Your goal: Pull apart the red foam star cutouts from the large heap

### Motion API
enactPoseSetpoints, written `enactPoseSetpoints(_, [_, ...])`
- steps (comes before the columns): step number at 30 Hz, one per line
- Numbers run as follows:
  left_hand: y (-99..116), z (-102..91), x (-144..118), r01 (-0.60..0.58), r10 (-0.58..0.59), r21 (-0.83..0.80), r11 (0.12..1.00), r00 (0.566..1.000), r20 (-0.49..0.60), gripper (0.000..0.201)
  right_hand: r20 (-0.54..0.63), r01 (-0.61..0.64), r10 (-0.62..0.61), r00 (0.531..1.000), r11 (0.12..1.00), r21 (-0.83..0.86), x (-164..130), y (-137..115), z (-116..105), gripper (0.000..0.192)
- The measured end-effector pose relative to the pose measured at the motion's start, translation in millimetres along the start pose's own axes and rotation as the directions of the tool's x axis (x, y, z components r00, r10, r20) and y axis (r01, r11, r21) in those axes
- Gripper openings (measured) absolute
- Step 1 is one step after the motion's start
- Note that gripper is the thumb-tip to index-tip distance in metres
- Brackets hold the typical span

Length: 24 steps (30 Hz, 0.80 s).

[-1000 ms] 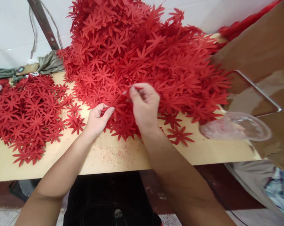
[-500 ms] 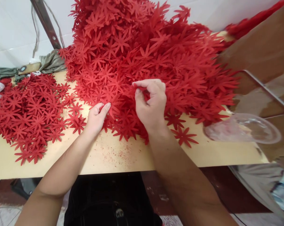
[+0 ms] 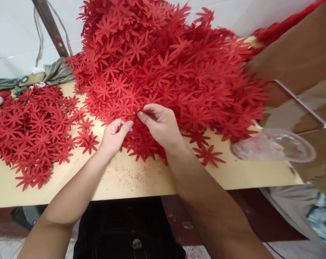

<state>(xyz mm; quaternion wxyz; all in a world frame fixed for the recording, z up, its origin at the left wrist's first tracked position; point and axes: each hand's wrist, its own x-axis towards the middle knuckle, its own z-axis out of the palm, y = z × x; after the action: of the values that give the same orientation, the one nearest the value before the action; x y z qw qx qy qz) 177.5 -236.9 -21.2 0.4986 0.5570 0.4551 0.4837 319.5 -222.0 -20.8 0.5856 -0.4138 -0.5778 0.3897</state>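
Note:
My left hand [image 3: 116,136] is closed in a pinch, its thumb against the forefinger, with a bit of red petal at the thumb tip. Much of what it grips blends into the red behind. Just to its right, my right hand [image 3: 163,126] pinches a red flower cutout [image 3: 137,110] between thumb and forefinger. The two sets of fingertips are close together. Both hands are in front of a large heap of red flower cutouts [image 3: 157,64], each with several narrow petals.
A smaller pile of red cutouts [image 3: 35,129] lies at the left of the pale tabletop [image 3: 103,183]. At right are a clear plastic lid or tray [image 3: 300,145] and brown cardboard [image 3: 295,68]. Red crumbs [image 3: 138,176] dot the front. A metal bar [image 3: 50,27] stands behind.
My right hand has moved left and down, closer to my left hand, keeping its pinch. My left hand has shifted slightly right. The view has shifted a little.

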Motion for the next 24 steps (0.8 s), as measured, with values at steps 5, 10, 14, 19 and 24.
enactPoseSetpoints(5, [2,0.4,-1,0.046,-0.045,0.002,0.999,0.998,-0.052,0.041,-0.196,0.01,0.004,0.981,0.998,0.069,9,17,-15,0.021])
enactPoseSetpoints(10, [-4,-2.8,1,0.032,-0.031,0.007,0.999,0.988,-0.151,0.037,-0.22,0.073,-0.088,0.972,0.994,-0.076,11,22,-18,0.025])
enactPoseSetpoints(14, [-2,-5.9,0,-0.026,0.034,0.046,0.999,0.981,-0.192,0.039,-0.137,0.032,-0.041,0.99,0.997,-0.066,4,7,-8,0.04])
enactPoseSetpoints(19, [11,-3.5,-4,-0.007,0.004,-0.04,0.999,0.997,-0.077,0.029,-0.064,-0.016,0.009,0.998,0.993,-0.121,-4,-10,0,0.06])
enactPoseSetpoints(24, [14,3.0,-5,0.003,-0.001,-0.185,0.983,1.0,0.012,0.043,0.049,-0.001,0.007,0.999,0.99,-0.138,-9,-16,11,0.063])
